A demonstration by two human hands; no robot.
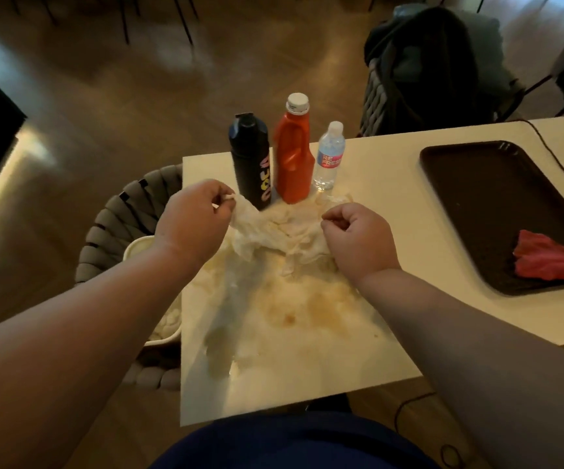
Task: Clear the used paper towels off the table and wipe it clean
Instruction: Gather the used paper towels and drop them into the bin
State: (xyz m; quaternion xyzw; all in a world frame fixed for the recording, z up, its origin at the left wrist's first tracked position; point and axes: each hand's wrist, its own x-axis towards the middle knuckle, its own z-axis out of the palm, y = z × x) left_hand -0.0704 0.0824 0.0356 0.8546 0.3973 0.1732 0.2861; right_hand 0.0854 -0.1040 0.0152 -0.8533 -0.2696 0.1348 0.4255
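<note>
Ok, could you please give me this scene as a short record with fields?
left hand: pinches a corner of the used paper towels
right hand: fingers curled, seemingly gripping the towels' right side
table: white, brownish stain in the middle
bottles: black bottle, orange bottle, water bottle, upright in a row behind the towels
tray: dark, on the right, holds a red cloth
bin: white, left of the table, on a woven chair, white wads inside

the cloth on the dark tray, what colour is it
Pinkish red. The cloth lies on the near right part of the tray, seen in the head view.
</note>
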